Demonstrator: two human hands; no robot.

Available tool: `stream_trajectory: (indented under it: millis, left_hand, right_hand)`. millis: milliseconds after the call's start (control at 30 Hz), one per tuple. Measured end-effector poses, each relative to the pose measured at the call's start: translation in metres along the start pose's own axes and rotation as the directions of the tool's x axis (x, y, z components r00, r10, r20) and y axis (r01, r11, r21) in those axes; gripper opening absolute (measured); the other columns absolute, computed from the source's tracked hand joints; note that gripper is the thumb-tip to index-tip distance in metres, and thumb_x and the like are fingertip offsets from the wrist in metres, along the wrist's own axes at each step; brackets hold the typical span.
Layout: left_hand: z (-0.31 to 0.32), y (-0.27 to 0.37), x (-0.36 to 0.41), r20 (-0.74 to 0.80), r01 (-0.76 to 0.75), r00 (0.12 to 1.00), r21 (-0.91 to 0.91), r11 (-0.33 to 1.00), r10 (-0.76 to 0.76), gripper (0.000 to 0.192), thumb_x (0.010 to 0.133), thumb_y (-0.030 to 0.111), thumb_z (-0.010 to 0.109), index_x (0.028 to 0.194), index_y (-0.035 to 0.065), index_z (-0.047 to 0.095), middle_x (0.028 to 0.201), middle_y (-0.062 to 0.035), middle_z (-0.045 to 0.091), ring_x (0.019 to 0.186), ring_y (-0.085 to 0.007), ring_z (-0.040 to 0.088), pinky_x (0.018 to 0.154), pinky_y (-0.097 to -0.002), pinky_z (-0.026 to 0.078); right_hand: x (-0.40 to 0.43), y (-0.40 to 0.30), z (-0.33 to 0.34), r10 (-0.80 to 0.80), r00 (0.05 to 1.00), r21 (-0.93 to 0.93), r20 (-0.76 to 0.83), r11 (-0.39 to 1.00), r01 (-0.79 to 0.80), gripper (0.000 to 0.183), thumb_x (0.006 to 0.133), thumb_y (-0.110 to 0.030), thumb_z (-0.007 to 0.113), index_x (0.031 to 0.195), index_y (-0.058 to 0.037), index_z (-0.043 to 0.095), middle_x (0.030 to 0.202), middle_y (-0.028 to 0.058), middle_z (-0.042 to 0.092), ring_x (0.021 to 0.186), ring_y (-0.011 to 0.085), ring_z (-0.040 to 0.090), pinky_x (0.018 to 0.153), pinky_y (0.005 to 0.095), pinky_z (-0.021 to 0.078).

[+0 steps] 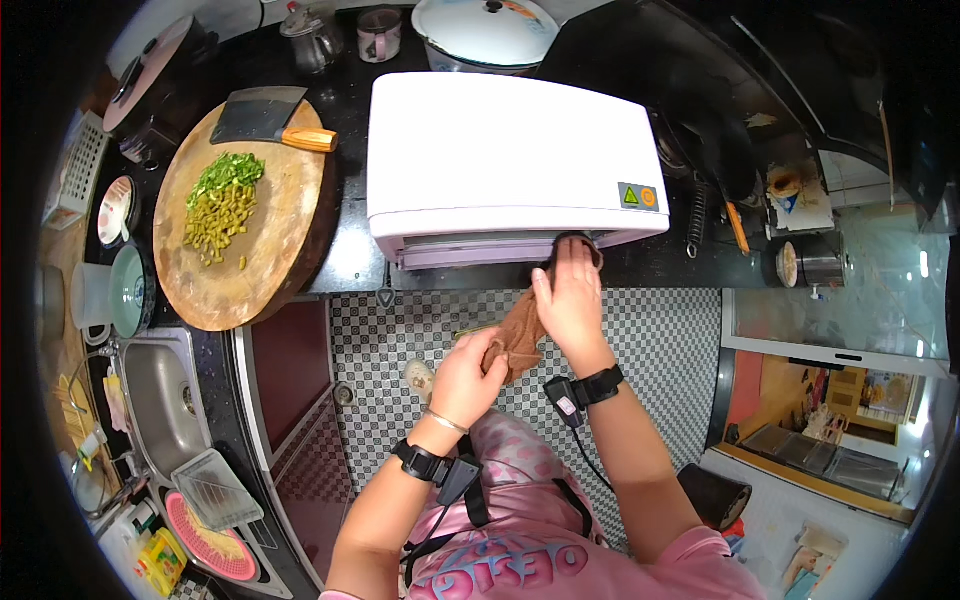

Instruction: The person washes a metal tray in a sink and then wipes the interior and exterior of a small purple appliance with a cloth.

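Observation:
A white countertop oven [510, 157] stands on the black counter right before me, its front facing me. My right hand [571, 292] presses a brown cloth [521, 330] against the right part of the oven's front, fingers stretched out over it. The cloth hangs down past the counter's edge. Its lower end is gripped by my left hand [472, 375], between thumb and fingers. Part of the cloth at the oven front is hidden under my right hand.
To the left, a round wooden chopping board [285, 225] bears chopped greens [232, 176], cut green pieces [217, 225] and a cleaver [259, 120]. A steel sink [161, 397] lies at the lower left. An enamel pot [484, 34] is behind the oven; a wok [705, 142] sits to the right.

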State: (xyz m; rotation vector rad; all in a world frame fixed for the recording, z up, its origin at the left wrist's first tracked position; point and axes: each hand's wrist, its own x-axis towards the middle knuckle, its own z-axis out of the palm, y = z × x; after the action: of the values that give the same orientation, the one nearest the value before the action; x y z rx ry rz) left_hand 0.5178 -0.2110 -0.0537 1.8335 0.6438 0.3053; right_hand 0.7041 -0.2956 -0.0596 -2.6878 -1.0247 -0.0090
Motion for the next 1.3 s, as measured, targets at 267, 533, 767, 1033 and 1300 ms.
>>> stream_trajectory:
  millis: [267, 533, 767, 1033, 1300]
  left_hand:
    - [0.017, 0.000, 0.009, -0.023, 0.042, 0.999, -0.030, 0.999, -0.043, 0.032, 0.084, 0.012, 0.063, 0.114, 0.0025, 0.060, 0.099, -0.0198, 0.065, 0.088, -0.0354, 0.064, 0.077, -0.0397, 0.052]
    - [0.060, 0.011, 0.003, -0.122, 0.087, 0.989, -0.011, 0.996, -0.087, 0.029, 0.079, 0.015, 0.063, 0.104, 0.0019, 0.059, 0.099, -0.0195, 0.063, 0.088, -0.0382, 0.063, 0.076, -0.0424, 0.052]
    - [0.106, 0.001, -0.009, -0.255, 0.102, 0.958, -0.125, 0.987, -0.131, 0.028, 0.079, 0.008, 0.066, 0.103, -0.0011, 0.057, 0.094, -0.0162, 0.060, 0.083, -0.0298, 0.062, 0.075, -0.0360, 0.050]
    - [0.119, -0.011, -0.015, -0.434, 0.119, 0.872, -0.257, 0.959, -0.225, 0.024, 0.081, 0.003, 0.057, 0.104, -0.0016, 0.055, 0.092, -0.0106, 0.062, 0.085, -0.0175, 0.061, 0.079, -0.0304, 0.050]
    - [0.114, -0.011, -0.027, -0.441, 0.079, 0.824, -0.534, 0.842, -0.357, 0.022, 0.085, -0.002, 0.047, 0.105, -0.0043, 0.055, 0.096, -0.0069, 0.064, 0.088, -0.0133, 0.060, 0.080, -0.0279, 0.050]
  right_hand:
    - [0.014, 0.013, -0.010, -0.080, 0.997, -0.027, -0.007, 0.996, 0.080, 0.069, 0.092, -0.042, 0.057, 0.140, 0.0060, 0.042, 0.143, 0.0259, 0.044, 0.136, 0.0397, 0.039, 0.114, 0.0479, 0.0295]
    - [-0.027, 0.041, -0.013, -0.302, 0.939, -0.009, 0.163, 0.951, 0.308, 0.065, 0.091, -0.041, 0.059, 0.137, 0.0029, 0.048, 0.145, 0.0226, 0.044, 0.140, 0.0372, 0.036, 0.115, 0.0483, 0.0279]
    - [0.009, 0.060, -0.016, -0.390, 0.918, -0.026, 0.078, 0.919, 0.393, 0.061, 0.092, -0.038, 0.057, 0.138, 0.0001, 0.044, 0.145, 0.0245, 0.042, 0.140, 0.0385, 0.034, 0.114, 0.0541, 0.0272]
    - [-0.027, 0.082, -0.005, -0.490, 0.869, 0.189, 0.073, 0.862, 0.470, 0.047, 0.084, -0.006, 0.060, 0.129, 0.0024, 0.052, 0.139, 0.0228, 0.048, 0.131, 0.0397, 0.044, 0.106, 0.0432, 0.0431]
    - [-0.064, 0.054, 0.001, -0.717, 0.658, 0.271, 0.231, 0.697, 0.664, 0.067, 0.072, 0.000, 0.063, 0.137, -0.0039, 0.048, 0.139, 0.0151, 0.048, 0.128, 0.0326, 0.046, 0.107, 0.0431, 0.0391]
